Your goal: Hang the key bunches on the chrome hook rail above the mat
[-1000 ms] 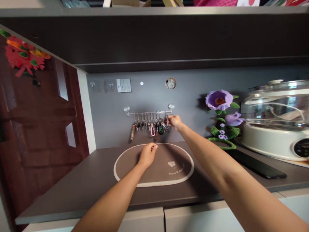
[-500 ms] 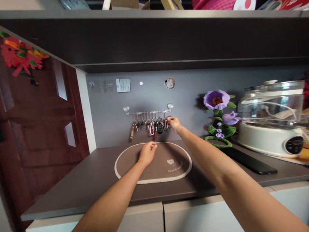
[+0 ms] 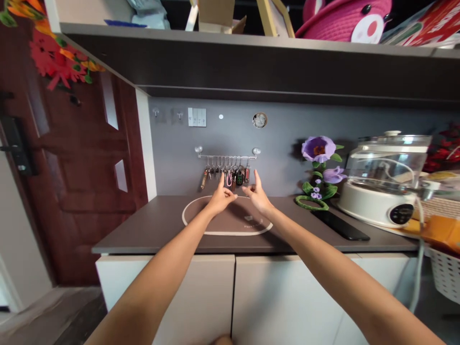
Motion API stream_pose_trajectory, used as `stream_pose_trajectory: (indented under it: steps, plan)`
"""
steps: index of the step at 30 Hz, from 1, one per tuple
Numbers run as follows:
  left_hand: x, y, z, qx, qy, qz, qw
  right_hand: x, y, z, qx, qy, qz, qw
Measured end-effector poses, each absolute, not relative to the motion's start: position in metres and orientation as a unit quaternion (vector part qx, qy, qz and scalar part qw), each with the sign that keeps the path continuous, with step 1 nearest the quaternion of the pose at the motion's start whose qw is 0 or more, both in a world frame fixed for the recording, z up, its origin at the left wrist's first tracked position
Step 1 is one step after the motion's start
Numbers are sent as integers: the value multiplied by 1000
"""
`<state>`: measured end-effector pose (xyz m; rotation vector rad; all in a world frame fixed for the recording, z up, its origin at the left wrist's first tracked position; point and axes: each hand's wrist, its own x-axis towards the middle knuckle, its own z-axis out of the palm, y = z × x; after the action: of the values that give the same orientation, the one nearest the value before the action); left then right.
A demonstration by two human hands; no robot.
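A clear hook rail [image 3: 228, 157] is fixed to the grey wall by two suction cups. From its hooks hangs a row of keys and fobs, among them a pink loop [image 3: 229, 179], a dark fob with green marks [image 3: 239, 179] and a brown strap [image 3: 204, 179] at the left end. My left hand [image 3: 220, 197] is in front of the row, empty, fingers apart, its index finger pointing up. To the right, my right hand [image 3: 258, 194] is likewise empty and spread, just beside the row's right end. Below both lies an oval brown mat [image 3: 230, 225] with a pale border.
Purple artificial flowers [image 3: 319, 149], a black phone [image 3: 341, 224] and a clear-topped white appliance [image 3: 373, 201] stand or lie on the right of the counter [image 3: 143, 230]. A shelf [image 3: 230, 62] overhangs the workspace. At left is a dark red door [image 3: 89, 191].
My right hand has let go of the key ring at the row's right end and drawn back, fingers spread. My left hand has risen and opened. The view has pulled back.
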<state>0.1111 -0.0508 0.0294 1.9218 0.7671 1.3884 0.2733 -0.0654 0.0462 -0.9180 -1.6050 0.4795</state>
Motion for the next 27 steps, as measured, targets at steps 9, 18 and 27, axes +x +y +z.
stream_pose_trajectory:
  steps: [9, 18, 27]
  plan:
    - [62, -93, 5, 769, 271, 506, 283, 268, -110, 7, -340, -743, 254, 518]
    - [55, -97, 7, 758, 297, 498, 298, 267, -117, 7, -358, -726, 281, 515]
    - [41, -13, 40, 638, 488, 560, 205, 303, -38, 37, -489, -630, 241, 553]
